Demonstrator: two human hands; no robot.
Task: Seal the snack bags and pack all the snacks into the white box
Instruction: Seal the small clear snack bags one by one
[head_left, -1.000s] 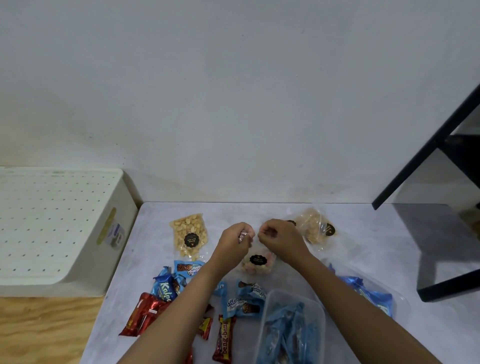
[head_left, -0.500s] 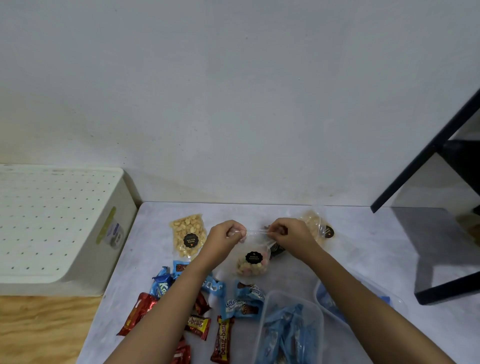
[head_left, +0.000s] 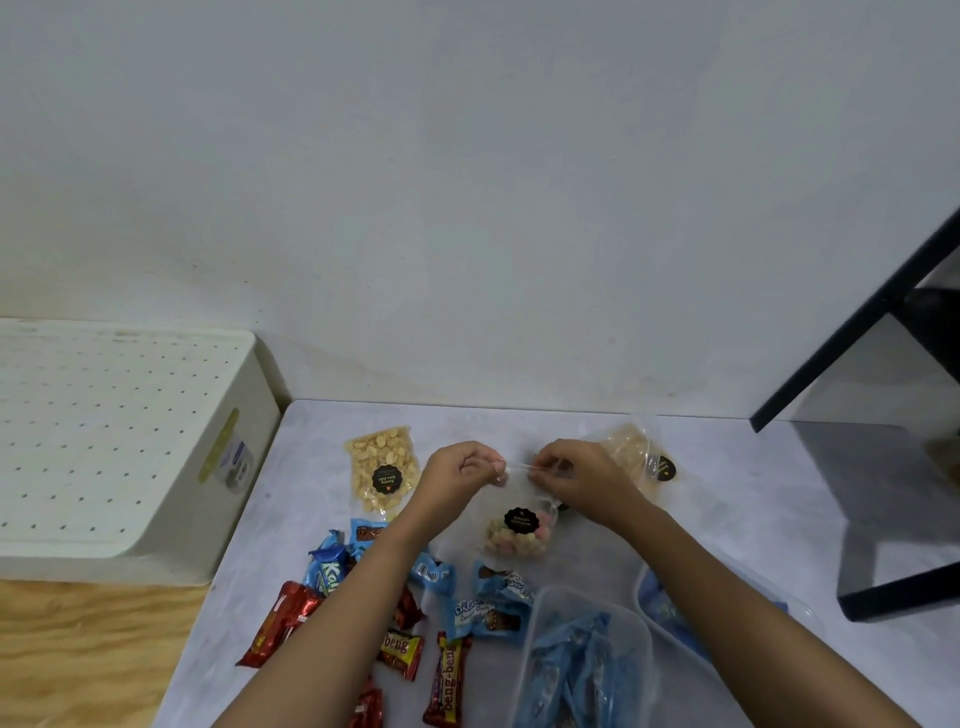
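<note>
A clear snack bag with pink and pale sweets and a black round label hangs just above the table. My left hand pinches the bag's top strip at its left end, and my right hand pinches the same strip at its right end. A bag of pale nuts lies flat to the left. Another clear bag of beige snacks lies behind my right hand. The white box, with a dotted lid on it, stands left of the table.
Blue wrappers and red bars lie scattered at the table's near side. A clear tub holds blue packets, and a second clear container sits under my right forearm. A black frame rises at the right.
My hands have moved apart along the top strip of the sweet bag, which now hangs stretched between them. The view has shifted slightly.
</note>
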